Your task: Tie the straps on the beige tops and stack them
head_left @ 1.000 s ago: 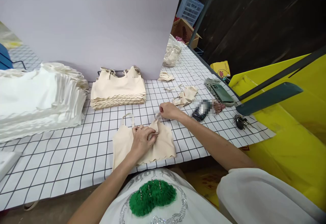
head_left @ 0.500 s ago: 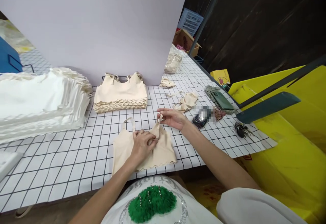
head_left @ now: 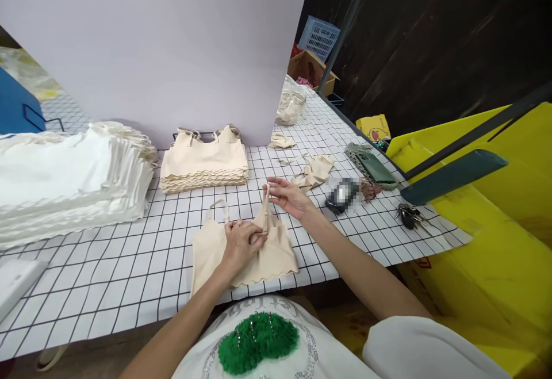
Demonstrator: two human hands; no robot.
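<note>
A beige camisole bra top (head_left: 276,258) with a scalloped hem lies at the front edge of the table. My left hand (head_left: 244,244) rests on its middle, thumb and fingers pinching the fabric near the base of the right-hand strap. Above and to the right, my right hand (head_left: 288,196) pinches the upper end of that strap (head_left: 266,201) and holds it up taut. The other strap (head_left: 219,209) stands in a loose loop on the left of the top.
A stack of beige tops (head_left: 204,160) sits behind, beside a tall white pile (head_left: 73,183). To the right lie a crumpled beige piece (head_left: 317,171), a dark pixelated item (head_left: 338,198), a green phone (head_left: 376,169) and keys (head_left: 409,216). A pale panel (head_left: 172,45) rises behind.
My right hand has drawn the strap slightly upward, and the strap now looks straighter. My left hand keeps its pinch on the top. The view has shifted a little.
</note>
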